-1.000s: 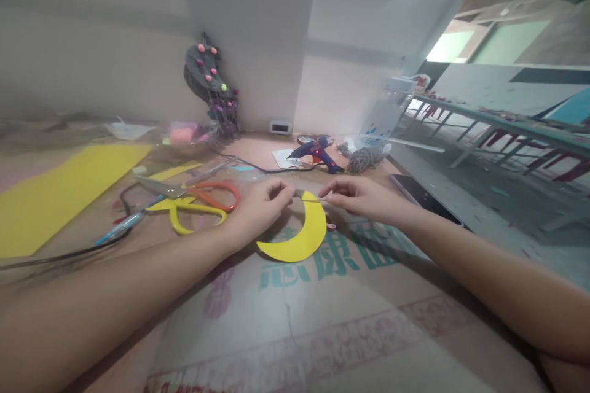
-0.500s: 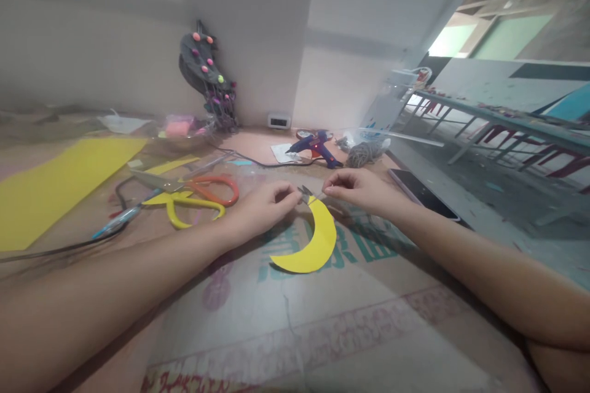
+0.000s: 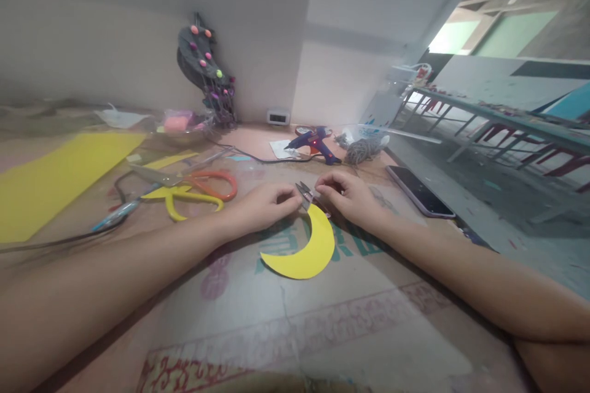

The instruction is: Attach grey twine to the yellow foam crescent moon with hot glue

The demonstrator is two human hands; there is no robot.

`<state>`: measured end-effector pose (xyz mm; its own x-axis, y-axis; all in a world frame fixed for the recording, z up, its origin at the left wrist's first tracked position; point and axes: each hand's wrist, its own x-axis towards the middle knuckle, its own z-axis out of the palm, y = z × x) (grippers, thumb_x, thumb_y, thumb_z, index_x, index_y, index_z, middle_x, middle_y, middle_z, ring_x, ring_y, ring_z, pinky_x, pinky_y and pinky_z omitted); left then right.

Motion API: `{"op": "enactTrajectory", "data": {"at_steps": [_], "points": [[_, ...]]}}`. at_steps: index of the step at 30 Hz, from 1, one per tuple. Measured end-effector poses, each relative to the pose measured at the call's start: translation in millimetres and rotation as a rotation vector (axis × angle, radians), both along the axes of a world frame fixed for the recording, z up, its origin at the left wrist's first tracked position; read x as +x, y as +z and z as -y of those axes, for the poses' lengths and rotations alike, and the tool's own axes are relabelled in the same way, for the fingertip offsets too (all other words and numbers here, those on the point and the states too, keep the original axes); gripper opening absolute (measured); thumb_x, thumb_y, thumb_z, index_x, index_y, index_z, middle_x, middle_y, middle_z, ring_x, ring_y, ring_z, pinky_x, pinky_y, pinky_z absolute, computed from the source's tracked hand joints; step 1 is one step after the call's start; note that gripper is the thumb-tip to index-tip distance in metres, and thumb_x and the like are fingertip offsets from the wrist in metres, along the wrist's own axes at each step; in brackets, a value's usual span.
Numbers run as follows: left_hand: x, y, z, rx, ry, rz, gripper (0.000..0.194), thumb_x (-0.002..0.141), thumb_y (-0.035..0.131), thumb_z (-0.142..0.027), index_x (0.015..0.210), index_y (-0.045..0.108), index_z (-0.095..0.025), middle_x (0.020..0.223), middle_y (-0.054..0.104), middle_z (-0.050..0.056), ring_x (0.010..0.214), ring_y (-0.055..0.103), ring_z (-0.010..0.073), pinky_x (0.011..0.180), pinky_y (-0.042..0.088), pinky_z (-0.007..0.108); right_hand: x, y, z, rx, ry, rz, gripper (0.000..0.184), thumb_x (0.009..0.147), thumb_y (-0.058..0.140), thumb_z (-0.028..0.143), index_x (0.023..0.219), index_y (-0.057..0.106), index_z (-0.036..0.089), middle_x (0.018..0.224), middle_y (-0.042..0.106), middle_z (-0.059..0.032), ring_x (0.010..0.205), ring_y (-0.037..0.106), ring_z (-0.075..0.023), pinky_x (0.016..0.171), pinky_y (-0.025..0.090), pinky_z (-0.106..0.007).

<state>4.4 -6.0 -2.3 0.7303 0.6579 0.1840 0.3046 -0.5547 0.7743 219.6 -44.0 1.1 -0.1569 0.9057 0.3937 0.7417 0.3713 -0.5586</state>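
Pale wall panels rise behind a work table, whose smooth, glossy-looking cover bears green lettering and reddish patterned bands. Head view: a flat yellow crescent, matte and paper-like, lies on the table just below the fingertips of both hands, its upper end close beneath the space between them. Its long axis slants from upper right to lower left; the upper tip points up toward the fingers, the lower tip leftward, and the hollow side faces the left forearm. The outer edge is smoothly rounded.

Left hand: thumb and forefinger drawn narrow at the tips. Right hand: thumb and forefinger likewise close together; whether either pair grips anything cannot be told. Small dark metal blades, pointed and slightly parted, show between the two sets of fingertips, just above the crescent.

Left of the left fingers lie large metal scissors with orange and yellow loops, and farther left a broad yellow sheet. Beyond the fingers rest a blue glue gun and a fuzzy grey yarn bundle. A dark, glossy phone lies right of the right fingers, beyond the wrist. A grey crescent ornament, dotted with coloured balls, stands against the wall panels.
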Motion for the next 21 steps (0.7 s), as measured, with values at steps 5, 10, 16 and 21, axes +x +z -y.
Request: {"op": "enactTrajectory", "data": {"at_steps": [5, 10, 16, 21], "points": [[-0.2, -1.7, -0.2, -0.001, -0.009, -0.005, 0.027, 0.088, 0.043, -0.035, 0.074, 0.061, -0.021, 0.071, 0.064, -0.001, 0.067, 0.058, 0.0157, 0.061, 0.040, 0.026, -0.4, -0.4, -0.1, -0.015, 0.004, -0.003, 0.015, 0.086, 0.054, 0.030, 0.087, 0.064, 0.018, 0.075, 0.065, -0.0005, 0.064, 0.055, -0.0125, 0.062, 0.042, -0.025], [-0.2, -3.6, -0.8, -0.010, 0.010, 0.021, 0.029, 0.089, 0.042, -0.037, 0.075, 0.061, -0.020, 0.070, 0.064, 0.000, 0.067, 0.058, 0.0161, 0.061, 0.041, 0.026, -0.7, 1.4, 0.4, -0.001, -0.011, 0.016, 0.014, 0.085, 0.055, 0.029, 0.086, 0.064, 0.018, 0.076, 0.065, -0.0006, 0.066, 0.054, -0.0128, 0.062, 0.041, -0.025], [-0.6, -4.0, -2.0, 0.002, 0.006, 0.015, 0.029, 0.090, 0.041, -0.036, 0.077, 0.060, -0.020, 0.072, 0.064, -0.001, 0.068, 0.058, 0.0155, 0.062, 0.041, 0.025, 0.0, 0.3, -0.4, 0.003, -0.010, 0.022, 0.014, 0.086, 0.055, 0.029, 0.086, 0.064, 0.018, 0.076, 0.066, -0.0006, 0.065, 0.054, -0.0126, 0.061, 0.041, -0.025], [-1.3, 0.6, -1.2, 0.022, -0.051, -0.028, 0.030, 0.091, 0.041, -0.038, 0.076, 0.059, -0.018, 0.073, 0.064, -0.001, 0.071, 0.058, 0.0149, 0.066, 0.042, 0.025, 0.0, -0.6, 0.2, 0.022, 0.009, 0.031, 0.012, 0.085, 0.056, 0.026, 0.085, 0.064, 0.018, 0.073, 0.065, -0.0002, 0.065, 0.055, -0.0124, 0.062, 0.041, -0.025]]}}
